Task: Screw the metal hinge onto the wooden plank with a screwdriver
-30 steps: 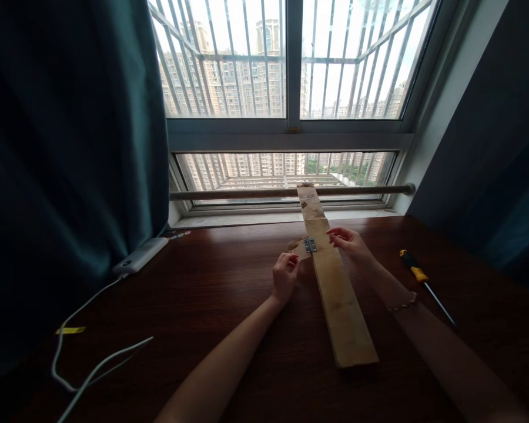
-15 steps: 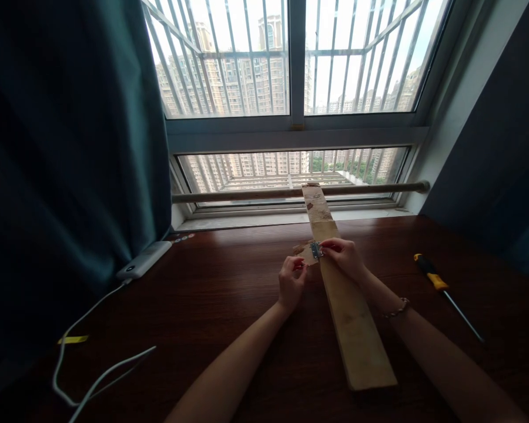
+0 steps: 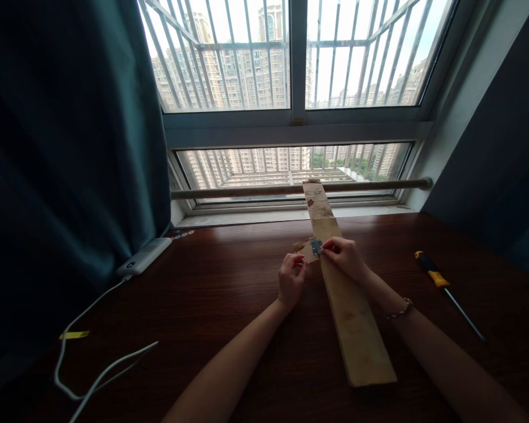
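Note:
A small metal hinge (image 3: 316, 247) lies across the joint between a long wooden board (image 3: 355, 317) and a short, rough-edged piece of wood (image 3: 305, 251) at its left side. My right hand (image 3: 341, 255) rests over the board, its thumb and fingertips pinched on the hinge's right side. Beside the short piece's near edge is my left hand (image 3: 291, 279), fingers curled and tips together. Whatever it holds, if anything, is too small to make out.
A yellow-and-black screwdriver (image 3: 434, 276) lies on the dark table at right. At left are a white power strip (image 3: 145, 257), a looping white cable (image 3: 64, 364) and a yellow strip (image 3: 74, 335). The board's far end reaches the rail (image 3: 247, 191) before the window.
The hinge looks flatter now, with its right leaf turned down toward the board under my right fingertips. My left hand has barely moved. The view has shifted slightly.

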`<action>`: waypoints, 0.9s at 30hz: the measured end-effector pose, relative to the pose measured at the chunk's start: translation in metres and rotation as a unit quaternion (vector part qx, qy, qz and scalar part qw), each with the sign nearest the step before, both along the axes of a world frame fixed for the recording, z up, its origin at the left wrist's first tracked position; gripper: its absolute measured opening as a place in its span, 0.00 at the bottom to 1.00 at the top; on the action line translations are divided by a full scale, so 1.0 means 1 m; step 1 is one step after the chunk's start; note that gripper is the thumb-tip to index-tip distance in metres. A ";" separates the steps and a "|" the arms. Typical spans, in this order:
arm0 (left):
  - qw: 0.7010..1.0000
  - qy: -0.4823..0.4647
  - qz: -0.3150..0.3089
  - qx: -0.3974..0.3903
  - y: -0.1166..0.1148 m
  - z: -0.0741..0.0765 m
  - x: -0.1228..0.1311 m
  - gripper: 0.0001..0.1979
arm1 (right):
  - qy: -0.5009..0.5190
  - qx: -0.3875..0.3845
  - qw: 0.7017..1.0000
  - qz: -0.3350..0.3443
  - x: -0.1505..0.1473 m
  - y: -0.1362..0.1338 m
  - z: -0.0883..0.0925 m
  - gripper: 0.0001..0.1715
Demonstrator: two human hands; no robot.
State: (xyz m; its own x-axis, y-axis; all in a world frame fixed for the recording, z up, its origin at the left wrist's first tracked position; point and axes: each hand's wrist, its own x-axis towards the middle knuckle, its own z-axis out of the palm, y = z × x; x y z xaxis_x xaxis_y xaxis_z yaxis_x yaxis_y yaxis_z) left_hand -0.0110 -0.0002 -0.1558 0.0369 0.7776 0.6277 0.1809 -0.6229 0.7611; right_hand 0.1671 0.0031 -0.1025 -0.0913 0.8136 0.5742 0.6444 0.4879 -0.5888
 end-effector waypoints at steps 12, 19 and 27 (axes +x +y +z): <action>0.968 -0.152 -0.070 -0.185 -0.013 0.000 0.013 0.09 | -0.101 0.018 0.992 0.068 0.004 0.006 -0.006 0.58; 0.932 -0.250 -0.069 -0.254 -0.020 0.011 0.023 0.13 | -0.102 0.037 0.990 0.092 -0.001 -0.003 0.007 0.47; 0.942 -0.235 -0.069 -0.228 -0.015 0.033 0.014 0.16 | -0.047 0.021 0.978 0.201 -0.018 -0.030 0.036 0.05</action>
State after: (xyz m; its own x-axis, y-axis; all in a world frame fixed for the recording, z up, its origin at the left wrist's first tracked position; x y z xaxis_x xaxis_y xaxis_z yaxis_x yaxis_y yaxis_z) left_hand 0.0026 -0.0155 -0.1232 -0.0417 0.9785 0.2021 -0.3022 -0.2052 0.9309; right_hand 0.1492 -0.0272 -0.0669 -0.4531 0.6762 0.5809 0.4447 0.7363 -0.5101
